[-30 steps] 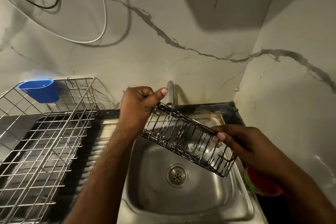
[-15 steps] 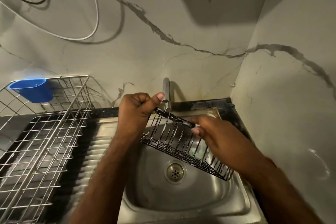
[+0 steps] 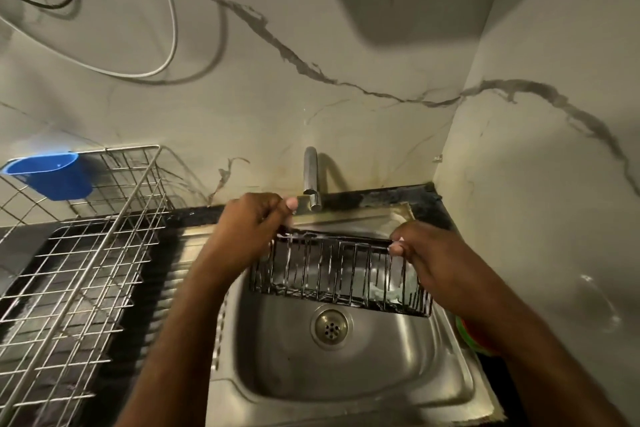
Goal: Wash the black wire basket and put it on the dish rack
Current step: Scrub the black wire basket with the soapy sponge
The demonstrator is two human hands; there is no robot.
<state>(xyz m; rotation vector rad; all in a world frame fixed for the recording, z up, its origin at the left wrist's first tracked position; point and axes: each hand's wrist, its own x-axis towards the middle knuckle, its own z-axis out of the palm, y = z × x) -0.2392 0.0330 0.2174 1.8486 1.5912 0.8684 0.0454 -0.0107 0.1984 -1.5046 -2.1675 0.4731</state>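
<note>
Both hands on the basket, held over the sink

Left hand (image 3: pixel 251 230) grips the left end of the black wire basket (image 3: pixel 341 276), fingers curled round its top rim; right hand (image 3: pixel 427 258) pinches the right end. Basket hangs above the steel sink (image 3: pixel 346 374), just below the tap (image 3: pixel 310 180). The dish rack (image 3: pixel 74 274) sits off to the left with a blue cup (image 3: pixel 48 175) hooked on it.

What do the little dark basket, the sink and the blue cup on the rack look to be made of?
The black wire basket looks like thin metal rod with a dark glossy coating: the bars glint. The sink looks like brushed stainless steel, grey with soft streaky reflections. The blue cup is probably plastic: a solid, even colour and a smooth moulded rim.
</note>
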